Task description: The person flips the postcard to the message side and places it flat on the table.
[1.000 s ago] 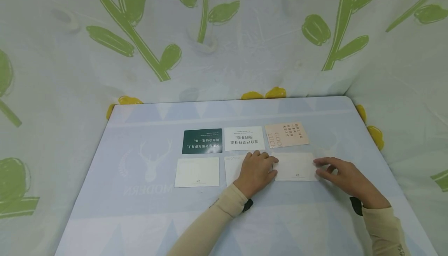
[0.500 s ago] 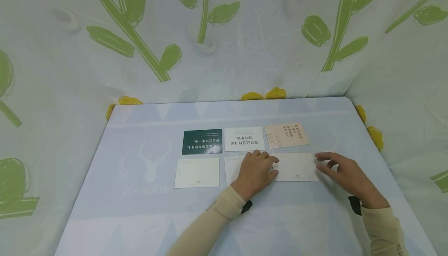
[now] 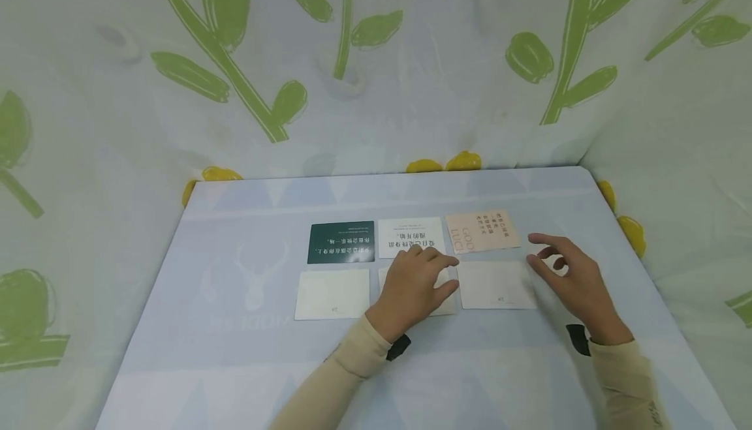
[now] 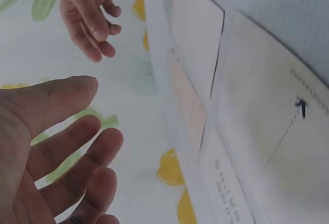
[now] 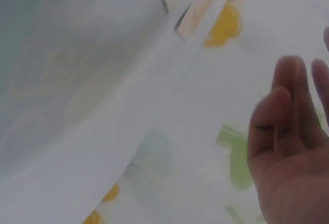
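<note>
Six cards, several in all, lie flat in two rows of the head view. The far row has a dark green card (image 3: 341, 243), a white card with printed characters (image 3: 410, 234) and a slightly turned pink card (image 3: 483, 231). Nearer are three pale cards: left (image 3: 332, 295), middle (image 3: 444, 306) and right (image 3: 496, 286). My left hand (image 3: 412, 286) hovers over the middle one, hiding much of it, fingers loosely bent and holding nothing. Beyond the right pale card's right edge, my right hand (image 3: 571, 278) hangs in the air with thumb and fingers apart, nothing between them.
The cards lie on a pale blue table (image 3: 194, 325) with a faint deer-head print. A white curtain (image 3: 435, 91) with green leaves and yellow flowers rises behind its far edge and along both sides.
Both hands have lifted away from the right pale card. The left moved a little left and the right rose beside the card's edge. The cards keep their places as the head view tilts slightly.
</note>
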`<state>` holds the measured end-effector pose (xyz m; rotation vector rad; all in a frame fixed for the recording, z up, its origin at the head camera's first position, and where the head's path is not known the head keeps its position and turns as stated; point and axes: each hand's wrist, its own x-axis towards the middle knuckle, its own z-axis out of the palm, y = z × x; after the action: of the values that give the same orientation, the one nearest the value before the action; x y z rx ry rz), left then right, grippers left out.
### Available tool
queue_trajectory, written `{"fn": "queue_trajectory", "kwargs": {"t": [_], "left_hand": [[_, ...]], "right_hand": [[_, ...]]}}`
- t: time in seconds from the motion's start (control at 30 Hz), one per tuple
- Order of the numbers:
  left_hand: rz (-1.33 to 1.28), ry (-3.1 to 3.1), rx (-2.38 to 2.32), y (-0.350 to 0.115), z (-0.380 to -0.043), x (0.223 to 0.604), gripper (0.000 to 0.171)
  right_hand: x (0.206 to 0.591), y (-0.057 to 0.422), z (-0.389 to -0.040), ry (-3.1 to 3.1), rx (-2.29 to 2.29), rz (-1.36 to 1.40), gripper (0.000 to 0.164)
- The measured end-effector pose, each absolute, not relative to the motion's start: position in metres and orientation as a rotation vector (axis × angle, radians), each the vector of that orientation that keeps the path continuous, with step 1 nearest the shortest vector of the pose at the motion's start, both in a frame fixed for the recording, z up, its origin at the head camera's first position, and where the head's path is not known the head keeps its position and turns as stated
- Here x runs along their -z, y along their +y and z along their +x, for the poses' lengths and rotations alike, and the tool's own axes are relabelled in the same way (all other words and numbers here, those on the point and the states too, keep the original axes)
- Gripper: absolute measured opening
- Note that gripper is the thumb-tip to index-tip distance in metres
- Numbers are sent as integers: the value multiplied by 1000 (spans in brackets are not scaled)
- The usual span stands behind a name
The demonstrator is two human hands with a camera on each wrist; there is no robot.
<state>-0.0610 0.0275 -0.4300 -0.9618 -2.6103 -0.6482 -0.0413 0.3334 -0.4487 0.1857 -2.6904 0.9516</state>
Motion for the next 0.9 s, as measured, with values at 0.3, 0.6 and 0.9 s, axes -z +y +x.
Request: {"fn": "queue_trajectory", "kwargs": {"t": [0.3,0.6,0.9], "left_hand": [[-836,-2724,734,-9,-81,428,31],[-633,-2848,829,-55,-99,432,37],[-543,-2895,912,-95,-112,439,40]], "right_hand": [[449,318,-62,-2474,-1012,320,51],[450,289,-76,-2469,-1132,400,62],[452,264,-87,-2483,-1238,475,66]]}}
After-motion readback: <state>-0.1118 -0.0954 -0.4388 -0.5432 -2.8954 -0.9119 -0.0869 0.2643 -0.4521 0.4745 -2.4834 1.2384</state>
